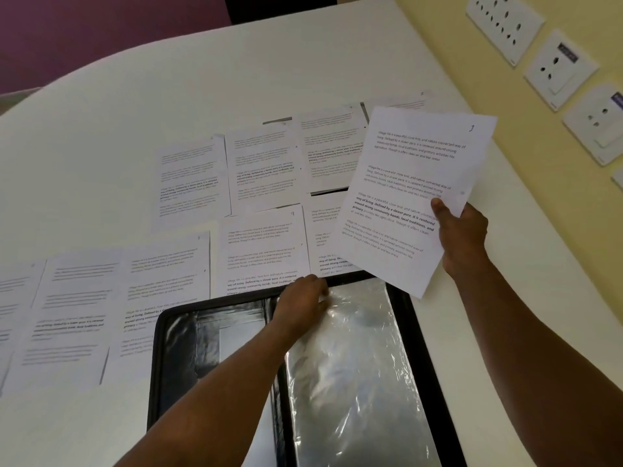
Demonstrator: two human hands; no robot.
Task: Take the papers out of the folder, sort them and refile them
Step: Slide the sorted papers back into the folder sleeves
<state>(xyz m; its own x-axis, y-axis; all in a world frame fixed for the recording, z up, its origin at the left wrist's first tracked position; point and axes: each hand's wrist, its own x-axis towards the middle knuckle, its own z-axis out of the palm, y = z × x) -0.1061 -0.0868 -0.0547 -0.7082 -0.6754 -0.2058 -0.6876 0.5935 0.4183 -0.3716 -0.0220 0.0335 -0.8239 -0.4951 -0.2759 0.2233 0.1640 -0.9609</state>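
A white table (101, 163) with a curved far edge fills most of the view; beyond it to the far left is a purple wall (84, 28), and along the right a pale yellow wall (472, 62) carries a row of white socket plates (559, 69). At the near edge lies a black folder (175, 358), open flat, its right half filled with shiny clear plastic sleeves (354, 365) that look empty on top. Printed papers (263, 166) are spread over the table in rows beyond and to the left of the folder, some overlapping, the nearest ones tucked under the folder's far edge. Each carries blocks of text that begin "Village life is a peaceful, close-knit and nature-connected way of living", with a handwritten number in the top right corner; one near the folder reads 9. The right hand (462, 234) grips a single sheet (411, 197) at its right edge, thumb on the face, holding it tilted above the table; its corner mark looks like a 1 or 3. The left hand (300, 301) rests at the top of the sleeves, fingers curled, seemingly pinching the plastic.
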